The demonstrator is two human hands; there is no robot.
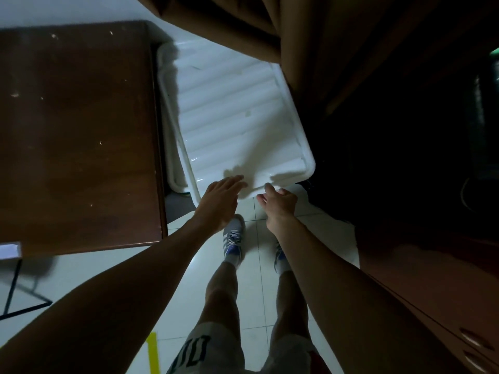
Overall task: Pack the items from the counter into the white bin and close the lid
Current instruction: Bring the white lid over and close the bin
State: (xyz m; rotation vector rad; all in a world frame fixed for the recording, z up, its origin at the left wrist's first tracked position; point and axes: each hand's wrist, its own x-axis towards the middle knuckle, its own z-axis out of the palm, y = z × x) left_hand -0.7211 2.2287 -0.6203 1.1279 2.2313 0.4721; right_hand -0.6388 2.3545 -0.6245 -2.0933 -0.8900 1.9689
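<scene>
A ribbed white lid [237, 122] lies askew over the white bin [172, 147], whose rim shows along the lid's left side. The bin stands on the floor, right of a brown wooden counter [78, 130]. My left hand [218, 202] reaches to the lid's near edge with fingers spread, its fingertips over the rim. My right hand [278, 202] is at the same near edge, fingers loosely curled, thumb touching the rim. Neither hand clearly grips the lid. The bin's inside is hidden under the lid.
Brown curtains [310, 44] hang over the bin's far right corner. Dark furniture [432, 265] stands on the right. My feet in grey shoes [233, 236] stand on white floor tiles just before the bin. A black wire frame [16, 292] sits at lower left.
</scene>
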